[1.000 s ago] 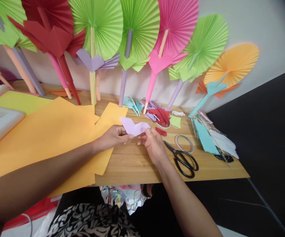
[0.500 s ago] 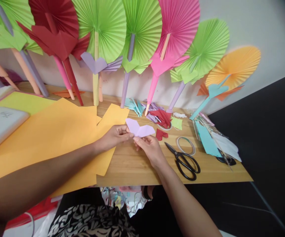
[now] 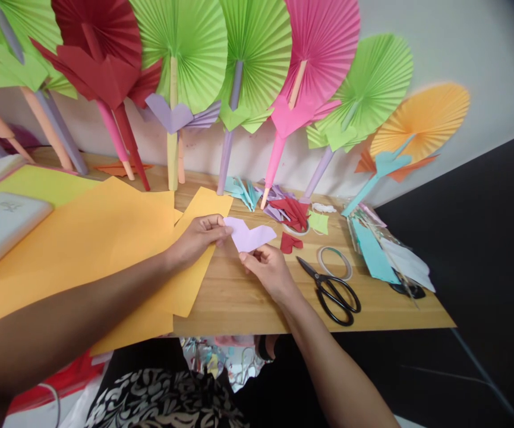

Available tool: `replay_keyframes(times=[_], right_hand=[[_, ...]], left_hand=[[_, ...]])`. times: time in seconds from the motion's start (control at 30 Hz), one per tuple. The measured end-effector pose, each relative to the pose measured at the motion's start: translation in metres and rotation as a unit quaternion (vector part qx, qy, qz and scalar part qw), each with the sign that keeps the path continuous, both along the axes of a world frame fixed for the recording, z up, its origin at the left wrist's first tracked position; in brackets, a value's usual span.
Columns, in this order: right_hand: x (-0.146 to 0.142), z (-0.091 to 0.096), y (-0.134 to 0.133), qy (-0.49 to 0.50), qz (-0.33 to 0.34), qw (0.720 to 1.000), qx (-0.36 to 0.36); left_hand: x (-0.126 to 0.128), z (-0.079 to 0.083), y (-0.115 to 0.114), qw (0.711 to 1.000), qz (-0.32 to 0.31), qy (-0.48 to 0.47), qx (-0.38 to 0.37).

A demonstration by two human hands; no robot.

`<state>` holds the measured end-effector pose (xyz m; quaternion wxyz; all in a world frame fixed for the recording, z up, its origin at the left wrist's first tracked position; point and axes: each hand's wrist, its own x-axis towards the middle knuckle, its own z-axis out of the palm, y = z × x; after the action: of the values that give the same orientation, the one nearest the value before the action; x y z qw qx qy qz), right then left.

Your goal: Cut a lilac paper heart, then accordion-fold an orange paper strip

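Observation:
A small lilac paper heart [image 3: 249, 236] is held above the table between my two hands. My left hand [image 3: 203, 236] pinches its left lobe between thumb and fingers. With thumb and curled fingers, my right hand [image 3: 265, 266] grips the heart at its lower point. Just right of it lies a folded dark red paper heart [image 3: 290, 242]. Black-handled scissors [image 3: 332, 290] rest beside my right wrist, their blades partly apart, near a roll of tape [image 3: 336, 263].
Orange paper sheets [image 3: 82, 249] cover the table's left side, with a white device [image 3: 9, 229] on them. Several pleated paper fans [image 3: 323, 50] stand along the wall. Folded red paper pieces [image 3: 293, 213] lie behind my hands; turquoise paper [image 3: 376, 252] lies at the right.
My left hand has slid up and left along the lilac paper heart's left lobe, away from the lower point. The right hand stays near the point, and more of the heart shows.

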<state>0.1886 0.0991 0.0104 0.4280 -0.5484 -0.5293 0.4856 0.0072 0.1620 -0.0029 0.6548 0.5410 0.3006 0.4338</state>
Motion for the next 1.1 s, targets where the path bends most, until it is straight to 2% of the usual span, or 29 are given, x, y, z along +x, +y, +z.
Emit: replay_keyframes(times=[0.13, 0.3, 0.4, 0.5, 0.6, 0.73, 0.8, 0.9, 1.03, 1.1], right_hand=[[-0.001, 0.0, 0.0, 0.024, -0.002, 1.0, -0.007], [0.0, 0.004, 0.002, 0.074, -0.076, 0.994, 0.01], [0.0, 0.004, 0.003, 0.084, -0.093, 0.992, 0.019], [0.0, 0.004, 0.003, 0.077, -0.097, 0.992, 0.024], [0.0, 0.003, 0.002, 0.063, -0.088, 0.994, 0.026], [0.001, 0.001, 0.001, 0.03, -0.019, 0.999, 0.036], [0.004, 0.0, 0.002, 0.007, -0.019, 0.998, 0.06], [0.01, 0.0, 0.003, -0.058, -0.056, 0.988, 0.129], [0.021, 0.004, 0.004, -0.18, -0.003, 0.941, 0.285], [0.025, 0.006, 0.004, -0.217, 0.033, 0.917, 0.334]], left_hand=[[0.0, 0.0, 0.002, 1.0, -0.003, -0.008, 0.001], [0.0, 0.002, 0.001, 1.0, 0.005, -0.009, 0.001], [0.001, 0.005, -0.003, 0.999, 0.019, 0.03, 0.037], [0.005, 0.007, -0.008, 0.995, 0.004, 0.078, 0.063], [0.009, 0.005, -0.01, 0.994, -0.02, 0.098, 0.053], [0.008, 0.001, -0.005, 0.997, -0.011, 0.072, 0.022], [0.006, 0.0, -0.002, 0.998, -0.018, 0.054, 0.006], [0.003, 0.001, 0.0, 0.998, -0.052, 0.044, -0.018], [0.001, 0.002, 0.0, 0.993, -0.103, 0.059, -0.026], [0.0, 0.003, 0.0, 0.99, -0.117, 0.079, -0.019]])
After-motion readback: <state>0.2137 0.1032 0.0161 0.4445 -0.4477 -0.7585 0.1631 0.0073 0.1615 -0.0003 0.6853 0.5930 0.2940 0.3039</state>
